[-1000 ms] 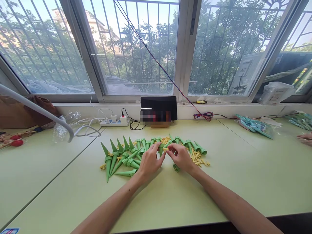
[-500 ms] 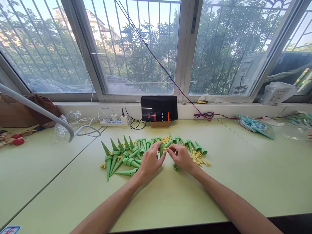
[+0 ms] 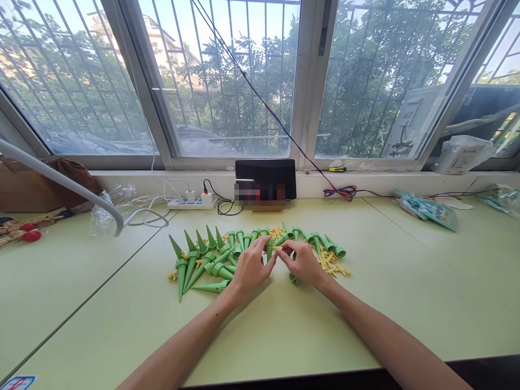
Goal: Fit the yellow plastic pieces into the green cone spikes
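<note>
Head view, bench by the window. Both hands met over the middle of a spread of parts on the pale green table (image 3: 284, 330). The left hand (image 3: 248, 269) had its fingertips closed around one green spike (image 3: 270, 249), held at its wide end just above the pile. The right hand (image 3: 304, 264) pinched a small yellow piece (image 3: 277, 248) between thumb and forefinger, its tip touching or nearly touching the spike's collar; the contact itself was too small to resolve. More green spikes (image 3: 195, 259) lay fanned to the left, loose yellow pieces (image 3: 331, 265) were scattered to the right, and a green cap (image 3: 293, 279) lay just under the right wrist. Judgement: the step in hand was mating the yellow piece to the held spike. The next move would call for lining the piece up squarely with the collar and pressing while the left hand kept the spike from turning. A dark tablet (image 3: 265, 179) stood on the sill behind.
</note>
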`<state>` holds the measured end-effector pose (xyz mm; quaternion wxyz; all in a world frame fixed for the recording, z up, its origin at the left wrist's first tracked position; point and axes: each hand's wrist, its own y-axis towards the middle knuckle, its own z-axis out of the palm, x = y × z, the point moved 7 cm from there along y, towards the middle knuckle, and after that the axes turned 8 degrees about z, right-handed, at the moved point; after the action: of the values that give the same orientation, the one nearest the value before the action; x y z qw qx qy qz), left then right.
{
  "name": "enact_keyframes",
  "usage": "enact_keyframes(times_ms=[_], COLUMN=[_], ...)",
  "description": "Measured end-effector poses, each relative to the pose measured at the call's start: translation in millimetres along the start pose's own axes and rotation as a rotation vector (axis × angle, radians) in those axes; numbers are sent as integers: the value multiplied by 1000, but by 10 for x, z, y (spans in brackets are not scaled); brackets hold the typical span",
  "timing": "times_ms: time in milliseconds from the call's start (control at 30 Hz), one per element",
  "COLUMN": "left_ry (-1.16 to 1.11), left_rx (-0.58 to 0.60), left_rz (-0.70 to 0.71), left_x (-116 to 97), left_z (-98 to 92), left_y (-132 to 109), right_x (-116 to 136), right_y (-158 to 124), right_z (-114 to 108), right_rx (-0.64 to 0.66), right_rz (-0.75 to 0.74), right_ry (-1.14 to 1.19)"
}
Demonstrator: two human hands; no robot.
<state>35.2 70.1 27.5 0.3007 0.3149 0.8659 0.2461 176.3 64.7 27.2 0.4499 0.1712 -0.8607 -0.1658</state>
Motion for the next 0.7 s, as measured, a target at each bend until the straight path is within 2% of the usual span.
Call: enact_keyframes(times_ms=[500,700], left_ry=[-5,-8], left_rx=[8,13], left_rz=[-3,-6], left_x=[-10,-13], left_z=[10,10], left_y=[0,7], right_x=[-6,-1], right_y=[11,14], right_z=[5,-7], right_rx=[-7,-20], right_rz=[7,4], right_ry=[-5,61])
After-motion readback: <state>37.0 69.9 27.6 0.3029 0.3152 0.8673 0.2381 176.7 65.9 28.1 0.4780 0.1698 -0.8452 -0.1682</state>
